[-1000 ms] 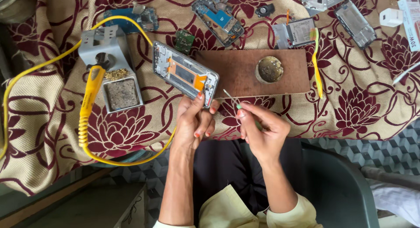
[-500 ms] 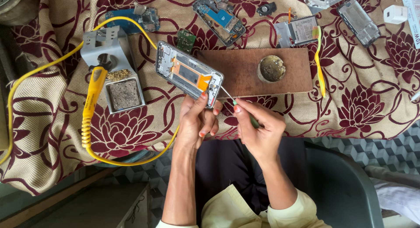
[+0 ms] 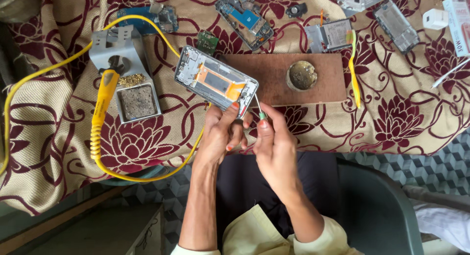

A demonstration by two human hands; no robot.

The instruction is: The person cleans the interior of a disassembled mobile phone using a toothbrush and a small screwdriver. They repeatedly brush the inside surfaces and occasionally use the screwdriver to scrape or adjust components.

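Steadying the opened phone frame (image 3: 215,82) at the wooden board's (image 3: 293,93) left edge, our left hand (image 3: 223,132) pinches its near corner while our right hand (image 3: 274,142) clamps a thin screwdriver (image 3: 259,108) there; we judge the work midway.

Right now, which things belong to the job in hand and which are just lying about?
In use: opened phone, steadied by left hand; thin screwdriver in right hand.

Lying about: yellow soldering iron on its stand, wooden board, circuit boards, white charger.
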